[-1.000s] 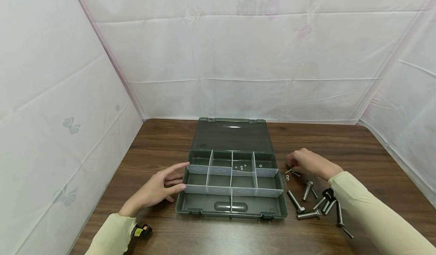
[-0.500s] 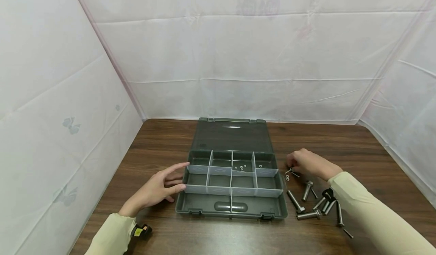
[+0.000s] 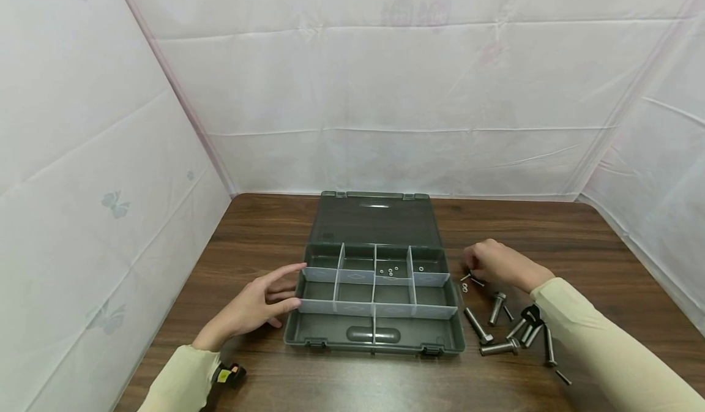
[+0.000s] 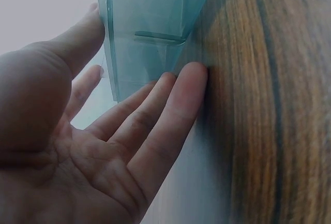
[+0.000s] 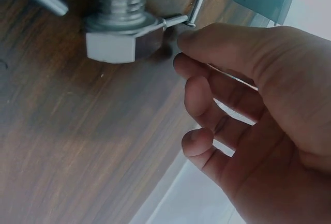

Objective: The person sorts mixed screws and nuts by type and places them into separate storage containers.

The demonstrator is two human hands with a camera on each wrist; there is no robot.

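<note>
A person sits at a brown wooden surface point(image 3: 264, 228) with a grey box point(image 3: 374, 332) open in front of them. The box has little rooms inside, split by pale walls, and its lid point(image 3: 376, 219) lies flat on the far side. The left hand point(image 3: 256, 305) lies against the left side of the box. Its fingers point(image 4: 170, 115) are straight and relaxed and touch the box wall, with the thumb up by the rim. It looks like this hand keeps the box from sliding. The right hand point(image 3: 496, 264) is on the right side of the box, just past its far right corner. Its fingers point(image 5: 227, 48) are curled down over a small thin screw point(image 5: 198, 5) that lies on the wood. The tips are right next to the screw, but I cannot tell if they pinch it yet. A big bolt point(image 5: 121, 25) with a six-sided head lies just beside the screw. Nearer to the person, a heap of big bolts point(image 3: 509, 332) and thin pins sits on the wood, close to the right sleeve. A few tiny nuts point(image 3: 389, 270) already lie in one far room of the box. The loose parts sit right by the box, so the reach is short.
</note>
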